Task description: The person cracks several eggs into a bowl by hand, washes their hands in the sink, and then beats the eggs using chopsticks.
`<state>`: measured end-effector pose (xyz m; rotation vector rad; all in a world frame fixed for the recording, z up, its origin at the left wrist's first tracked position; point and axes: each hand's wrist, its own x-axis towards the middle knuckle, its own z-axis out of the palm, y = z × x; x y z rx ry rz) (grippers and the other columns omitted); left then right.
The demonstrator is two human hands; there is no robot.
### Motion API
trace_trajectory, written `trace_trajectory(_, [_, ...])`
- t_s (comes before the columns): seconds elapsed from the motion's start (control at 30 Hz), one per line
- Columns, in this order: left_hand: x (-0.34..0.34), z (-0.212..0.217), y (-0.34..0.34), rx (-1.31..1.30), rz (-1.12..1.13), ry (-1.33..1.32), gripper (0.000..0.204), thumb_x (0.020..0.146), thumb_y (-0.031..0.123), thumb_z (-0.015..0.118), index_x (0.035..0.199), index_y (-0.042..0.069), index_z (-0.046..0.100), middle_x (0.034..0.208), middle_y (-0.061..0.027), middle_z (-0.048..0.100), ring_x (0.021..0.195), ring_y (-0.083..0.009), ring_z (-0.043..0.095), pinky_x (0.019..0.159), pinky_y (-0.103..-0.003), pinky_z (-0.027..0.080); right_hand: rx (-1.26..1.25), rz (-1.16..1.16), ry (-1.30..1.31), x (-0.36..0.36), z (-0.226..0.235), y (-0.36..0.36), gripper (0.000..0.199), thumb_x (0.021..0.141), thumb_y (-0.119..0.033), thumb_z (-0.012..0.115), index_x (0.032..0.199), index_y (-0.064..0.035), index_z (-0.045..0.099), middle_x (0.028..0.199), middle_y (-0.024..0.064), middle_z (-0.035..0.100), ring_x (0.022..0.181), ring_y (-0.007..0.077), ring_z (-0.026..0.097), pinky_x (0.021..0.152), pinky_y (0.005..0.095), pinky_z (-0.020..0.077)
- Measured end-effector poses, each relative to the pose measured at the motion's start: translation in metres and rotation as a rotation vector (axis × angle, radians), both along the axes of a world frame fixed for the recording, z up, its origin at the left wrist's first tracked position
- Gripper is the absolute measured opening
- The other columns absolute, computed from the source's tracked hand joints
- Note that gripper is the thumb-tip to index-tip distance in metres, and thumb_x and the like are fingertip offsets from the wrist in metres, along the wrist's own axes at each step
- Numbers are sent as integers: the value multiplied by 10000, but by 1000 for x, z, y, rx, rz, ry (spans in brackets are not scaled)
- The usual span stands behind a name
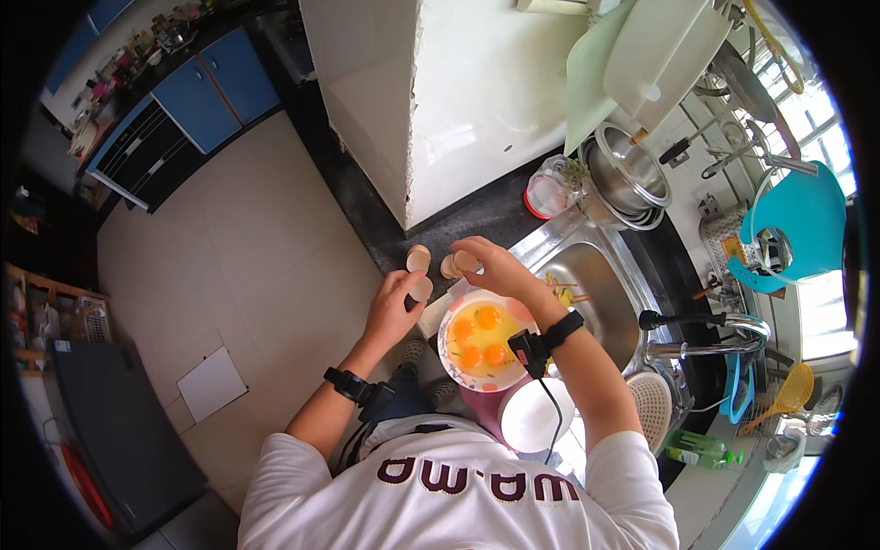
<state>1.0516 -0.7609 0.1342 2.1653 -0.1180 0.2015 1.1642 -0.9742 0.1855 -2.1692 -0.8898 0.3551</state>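
Observation:
My left hand (392, 307) pinches an eggshell half (421, 290) at the counter's edge, its hollow side showing. Just beyond it, more eggshell halves (418, 258) lie on the black counter. My right hand (495, 268) is closed on another eggshell half (467, 262), with further shell pieces (449, 268) right beside it. Below and between my hands, a patterned bowl (444, 359) holds several whole yolks (489, 317) in clear egg white. My right forearm passes over the bowl's right side.
To the right of the bowl is a steel sink (600, 284) with a tap (701, 348). A white bowl (536, 417) stands close to my body, with a colander (649, 403) to its right. Steel bowls (628, 170) are stacked behind the sink. A wall corner (411, 197) rises ahead.

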Motion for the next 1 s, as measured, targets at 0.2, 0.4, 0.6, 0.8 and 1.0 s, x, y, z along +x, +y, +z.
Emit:
trace_trajectory(0.2, [22, 4, 8, 2, 20, -130, 528, 705, 37, 742, 1197, 116, 565, 1124, -104, 552, 1000, -285, 565, 827, -349, 484, -102, 24, -161, 5, -20, 14, 349, 763, -59, 648, 1105, -72, 579, 1139, 109, 577, 953, 335, 605, 795, 392, 506])
trace_trajectory(0.4, [44, -6, 3, 16, -2, -131, 510, 720, 28, 729, 1197, 109, 567, 1211, -124, 560, 1119, -310, 541, 930, -368, 454, -93, 46, -156, 7, -17, 18, 326, 776, -49, 635, 1094, -77, 569, 1093, 108, 587, 929, 337, 609, 781, 396, 501])
trace_trajectory(0.6, [56, -14, 1, -2, -17, -129, 487, 729, 15, 713, 1188, 97, 569, 1172, -106, 583, 1080, -302, 565, 902, -350, 473, -26, 17, -30, 6, -22, 21, 315, 780, -58, 637, 1088, -84, 577, 1101, 123, 584, 996, 338, 586, 834, 386, 485])
trace_trajectory(0.8, [67, -17, -10, -32, -39, -100, 490, 708, 31, 736, 1168, 96, 582, 1141, -106, 574, 1042, -296, 572, 876, -350, 478, -63, -90, -47, 14, -32, -5, 389, 758, -42, 654, 1134, -101, 574, 1161, 115, 564, 1038, 333, 573, 871, 383, 481])
trace_trajectory(1.0, [88, -10, -33, 190, -99, -126, 559, 691, 43, 753, 1207, 176, 586, 1154, -100, 519, 1043, -305, 531, 863, -385, 473, -181, -210, -173, 18, -29, -30, 494, 742, -55, 677, 1211, -132, 543, 1252, 85, 537, 1050, 327, 574, 861, 391, 492])
